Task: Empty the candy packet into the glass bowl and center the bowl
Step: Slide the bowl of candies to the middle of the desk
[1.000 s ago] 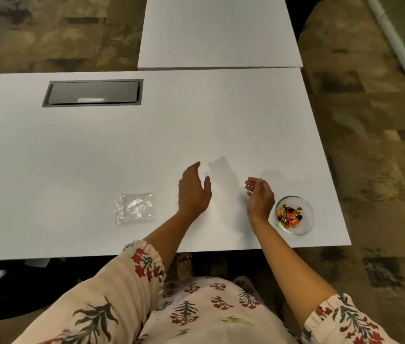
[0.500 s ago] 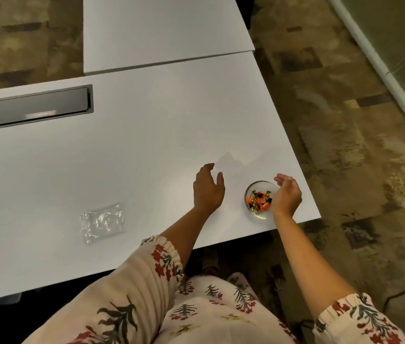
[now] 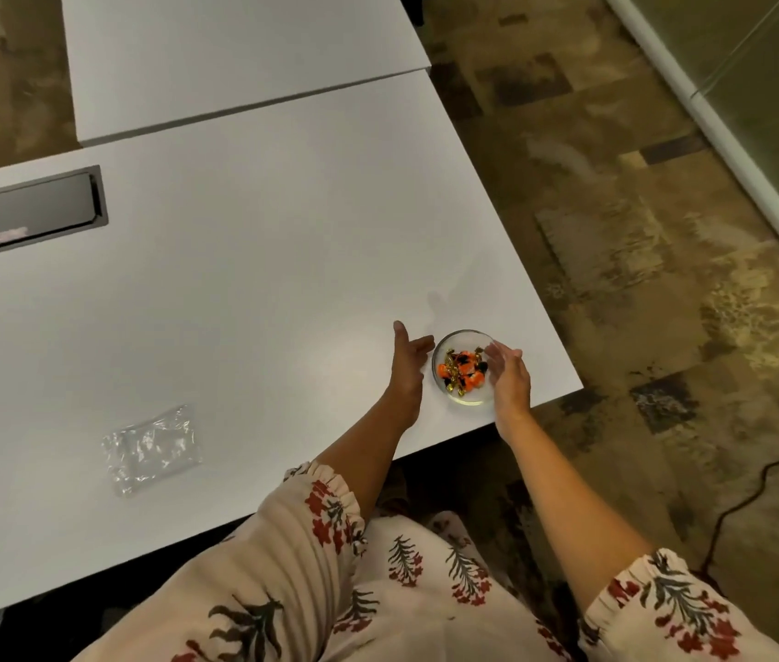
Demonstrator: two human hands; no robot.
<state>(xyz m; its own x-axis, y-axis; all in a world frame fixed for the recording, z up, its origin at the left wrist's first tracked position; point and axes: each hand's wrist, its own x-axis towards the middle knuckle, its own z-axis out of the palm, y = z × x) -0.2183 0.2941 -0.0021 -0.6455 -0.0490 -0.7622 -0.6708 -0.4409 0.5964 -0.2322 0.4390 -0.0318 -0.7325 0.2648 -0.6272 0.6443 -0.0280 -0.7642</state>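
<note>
white tables (image 3: 244, 241), mottled brown carpet (image 3: 617, 241)

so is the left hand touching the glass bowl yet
Apart. The head view shows a thin strip of white table between the left hand and the rim of the glass bowl.

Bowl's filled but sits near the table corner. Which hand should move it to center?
Probably the right hand: it curves against the outer rim of the glass bowl and can push inward. The left hand lies beside it, in the path.
</note>
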